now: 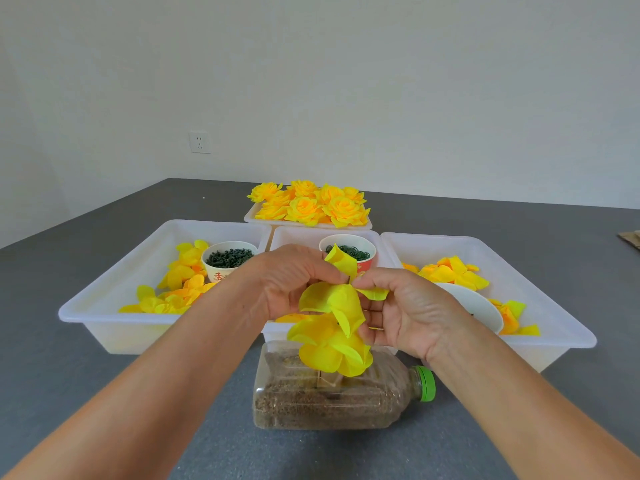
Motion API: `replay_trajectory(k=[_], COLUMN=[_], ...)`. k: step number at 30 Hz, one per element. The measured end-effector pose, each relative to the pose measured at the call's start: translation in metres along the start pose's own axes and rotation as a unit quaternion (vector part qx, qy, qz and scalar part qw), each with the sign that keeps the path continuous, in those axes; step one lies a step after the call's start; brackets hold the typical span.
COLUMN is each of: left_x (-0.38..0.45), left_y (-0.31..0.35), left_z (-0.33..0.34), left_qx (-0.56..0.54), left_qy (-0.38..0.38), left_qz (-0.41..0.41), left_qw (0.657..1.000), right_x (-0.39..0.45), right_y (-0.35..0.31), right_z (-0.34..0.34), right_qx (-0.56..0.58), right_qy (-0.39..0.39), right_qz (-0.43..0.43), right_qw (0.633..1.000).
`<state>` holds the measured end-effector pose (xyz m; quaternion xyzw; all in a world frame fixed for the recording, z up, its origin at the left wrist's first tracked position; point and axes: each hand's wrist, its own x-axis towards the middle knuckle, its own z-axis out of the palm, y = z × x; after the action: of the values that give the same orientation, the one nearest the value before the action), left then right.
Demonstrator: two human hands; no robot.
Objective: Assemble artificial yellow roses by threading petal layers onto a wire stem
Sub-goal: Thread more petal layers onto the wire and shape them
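Several yellow petal layers (pixel 332 327) are stacked one above another over a sand-filled plastic bottle (pixel 332 400) lying on its side with a green cap. The wire stem is hidden by the petals. My left hand (pixel 291 278) pinches the top petal layer (pixel 341 261) from the left. My right hand (pixel 405 310) pinches the same layer from the right, fingers curled around the petals below it.
Three white trays stand behind: the left tray (pixel 104 299) with loose petals and a bowl of green parts (pixel 228 258), the middle tray (pixel 298 237) with another bowl (pixel 349 252), the right tray (pixel 554 317) with petals and a white bowl. Finished roses (pixel 308 202) fill a far tray.
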<state>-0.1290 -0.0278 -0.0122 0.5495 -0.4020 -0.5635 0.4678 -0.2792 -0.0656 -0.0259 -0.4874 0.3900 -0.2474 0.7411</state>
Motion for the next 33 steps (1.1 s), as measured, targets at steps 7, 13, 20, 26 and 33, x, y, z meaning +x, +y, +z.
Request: replay_trajectory(k=[7, 13, 20, 26, 33], left_x=[-0.006, -0.013, -0.009, -0.007, -0.006], left_y=[-0.005, -0.002, 0.002, 0.0, -0.005], left_z=[-0.01, -0.015, -0.013, -0.014, -0.017], left_qx=[0.051, 0.077, 0.062, 0.106, 0.127], left_qy=[-0.019, -0.05, -0.025, -0.024, 0.001], left_qz=[-0.003, -0.006, -0.02, -0.027, -0.022], left_qw=[0.998, 0.996, 0.998, 0.994, 0.992], right_x=[-0.002, -0.003, -0.005, -0.006, -0.003], right_y=[0.006, 0.007, 0.004, 0.009, 0.009], right_z=[-0.004, -0.004, -0.004, -0.003, -0.003], right_qx=[-0.027, -0.04, -0.105, -0.154, -0.157], right_qy=[0.002, 0.001, 0.027, 0.039, 0.042], right_qz=[-0.014, -0.027, -0.106, -0.128, -0.1], right_qw=[1.0, 0.999, 0.988, 0.979, 0.982])
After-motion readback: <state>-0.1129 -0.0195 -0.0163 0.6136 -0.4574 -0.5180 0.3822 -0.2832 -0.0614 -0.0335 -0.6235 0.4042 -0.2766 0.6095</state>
